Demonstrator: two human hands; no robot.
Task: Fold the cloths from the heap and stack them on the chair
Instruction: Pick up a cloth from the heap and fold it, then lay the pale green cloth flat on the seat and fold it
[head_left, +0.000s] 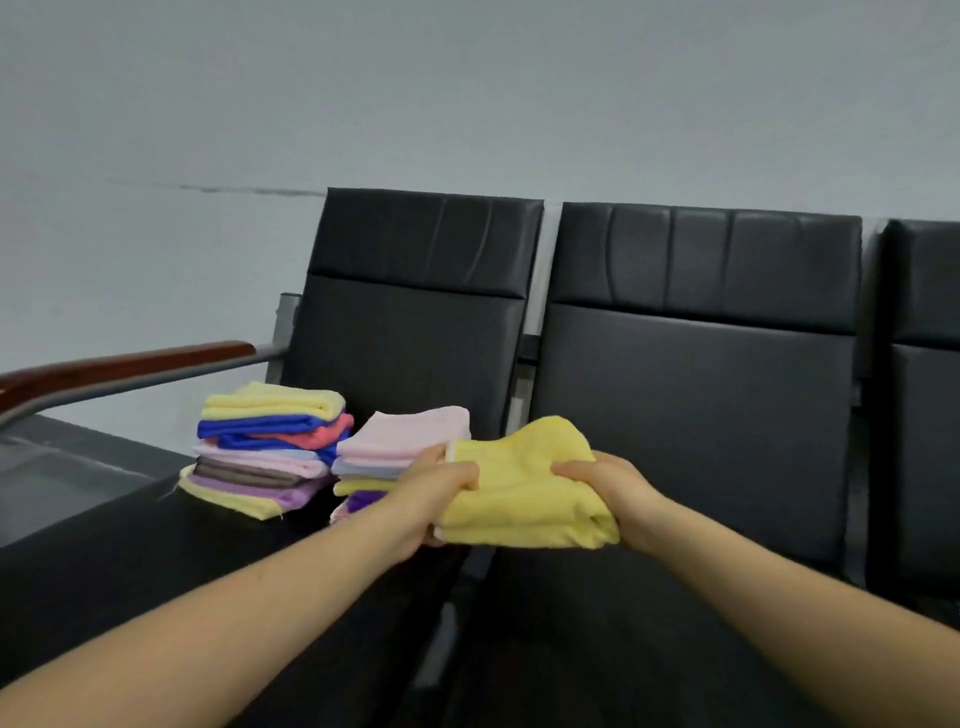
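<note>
Yellow folded cloth (524, 488), gripped at each end by left hand (436, 493) and right hand (610, 491), hangs just right of the nearer stack (402, 447), its long axis crosswise.

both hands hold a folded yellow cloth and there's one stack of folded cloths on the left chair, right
Not quite: the head view shows two stacks on the left chair, side by side. The left hand and right hand do hold the folded yellow cloth.
</note>
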